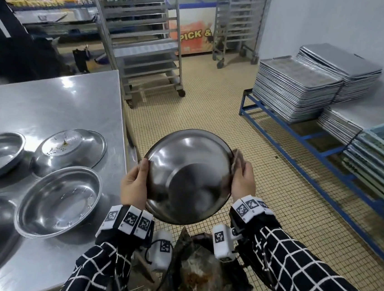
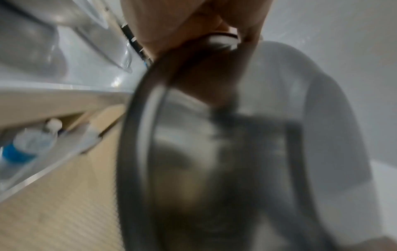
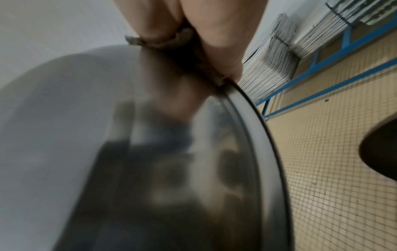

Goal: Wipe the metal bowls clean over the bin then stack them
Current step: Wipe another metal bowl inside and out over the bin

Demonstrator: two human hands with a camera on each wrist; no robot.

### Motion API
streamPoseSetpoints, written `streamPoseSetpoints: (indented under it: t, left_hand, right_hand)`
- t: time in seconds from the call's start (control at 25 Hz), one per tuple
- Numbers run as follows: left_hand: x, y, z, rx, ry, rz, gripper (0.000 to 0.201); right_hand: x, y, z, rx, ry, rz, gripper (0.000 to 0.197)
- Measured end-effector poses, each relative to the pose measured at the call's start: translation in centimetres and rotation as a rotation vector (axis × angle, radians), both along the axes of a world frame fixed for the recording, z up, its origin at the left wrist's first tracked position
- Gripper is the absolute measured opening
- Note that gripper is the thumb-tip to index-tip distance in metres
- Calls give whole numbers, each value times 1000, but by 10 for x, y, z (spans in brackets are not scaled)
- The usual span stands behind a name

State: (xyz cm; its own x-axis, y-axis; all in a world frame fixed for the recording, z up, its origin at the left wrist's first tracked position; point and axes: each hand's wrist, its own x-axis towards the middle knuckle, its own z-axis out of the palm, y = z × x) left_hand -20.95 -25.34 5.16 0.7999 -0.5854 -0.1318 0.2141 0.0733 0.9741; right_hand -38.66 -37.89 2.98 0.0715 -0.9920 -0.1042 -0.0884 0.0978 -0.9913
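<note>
Metal bowl (image 1: pixel 188 176) held tilted above the bin (image 1: pixel 200 275), inside wiped bare and shiny; bin holding brownish scraps. Left hand (image 1: pixel 134 183) curled round the left rim, thumb on the inside. Right hand (image 1: pixel 242 179) pinching a brown cloth (image 1: pixel 237 158) against the right rim. Left, on the steel surface (image 1: pixel 47 106): more bowls, one upturned bowl (image 1: pixel 68 147) flecked with crumbs. Beyond, tiled floor (image 1: pixel 218 109), wheeled racks (image 1: pixel 144 43), stacked trays (image 1: pixel 298 86) on a blue frame.
</note>
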Motion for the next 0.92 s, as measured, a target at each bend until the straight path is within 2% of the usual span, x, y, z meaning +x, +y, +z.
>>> streamPoseSetpoints:
  t: [0.16,0.28,0.36,0.44,0.52,0.64,0.8,0.92]
  left_hand:
    - [13,4,-4,49,-166,-154,9]
    - [15,3,3,143,-334,-377,22]
    - [7,-3,9,199,-459,-461,24]
    - [-5,-10,16,239,-580,-476,18]
    - [-11,-16,24,279,-635,-417,14]
    - [-10,-20,25,262,-607,-291,18]
    - [-11,-23,19,174,-423,-162,23]
    - [-11,-23,16,139,-397,-112,30]
  right_hand:
    - [-11,-18,12,-168,173,118,28]
    - [-14,-29,34,-388,424,353,23]
    - [-9,-32,49,-572,547,510,16]
    - [-1,-32,56,-736,591,630,12]
    - [9,-31,58,-827,553,681,15]
    - [23,-21,50,-870,509,575,32]
    - [37,18,31,-1079,681,249,36]
    - [35,22,29,-998,654,144,42]
